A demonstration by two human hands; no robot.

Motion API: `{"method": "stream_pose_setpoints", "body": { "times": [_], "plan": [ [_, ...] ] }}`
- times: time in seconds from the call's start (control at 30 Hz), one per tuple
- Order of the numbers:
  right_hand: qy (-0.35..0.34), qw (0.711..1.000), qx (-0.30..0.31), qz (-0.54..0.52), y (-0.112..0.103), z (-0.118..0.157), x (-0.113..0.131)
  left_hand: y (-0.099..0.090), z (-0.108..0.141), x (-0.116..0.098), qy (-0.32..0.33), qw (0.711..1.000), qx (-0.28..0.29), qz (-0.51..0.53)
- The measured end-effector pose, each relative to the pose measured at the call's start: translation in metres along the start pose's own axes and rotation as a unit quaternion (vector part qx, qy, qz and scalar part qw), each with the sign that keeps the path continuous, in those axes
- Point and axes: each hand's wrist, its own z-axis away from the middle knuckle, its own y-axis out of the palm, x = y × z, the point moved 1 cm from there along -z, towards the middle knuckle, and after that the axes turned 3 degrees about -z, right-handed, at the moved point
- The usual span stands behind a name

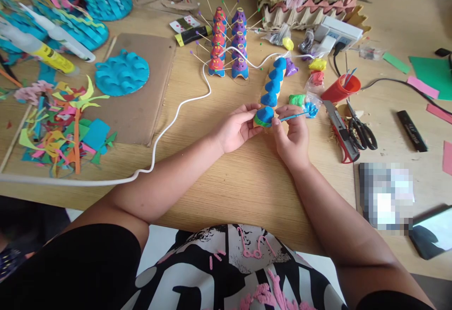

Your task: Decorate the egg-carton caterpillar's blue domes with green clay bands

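A row of blue-painted egg-carton cones (272,88) lies on the wooden table (226,178), running away from me. My left hand (237,127) grips the near end cone, which has a green band at its base. My right hand (292,137) pinches a thin blue stick (295,115) whose tip touches that same cone. Both hands rest just above the tabletop at its centre.
Red and purple cone figures with pins (229,43) stand behind. A white cable (176,112) snakes left. Clay bags (305,102), a red cup (339,89), a box cutter (340,131) and scissors (360,128) lie to the right. Paper scraps (60,126) and glue bottles (42,49) sit left.
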Motion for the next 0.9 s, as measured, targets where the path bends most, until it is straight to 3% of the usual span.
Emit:
{"method": "stream_pose_setpoints", "body": {
  "times": [0.33, 0.6, 0.9],
  "plan": [
    [0.0, 1.0, 0.008, 0.008, -0.001, 0.0, -0.001, -0.001, 0.0, 0.0, -0.003, 1.0, 0.004, 0.003],
    [0.046, 0.996, -0.024, -0.075, 0.002, 0.003, -0.01, 0.0, 0.0, -0.001, -0.004, 1.0, -0.008, 0.009],
    [0.051, 0.996, -0.013, -0.076, 0.003, 0.004, -0.014, -0.002, -0.002, -0.001, -0.009, 1.0, -0.001, 0.009]
  ]
}}
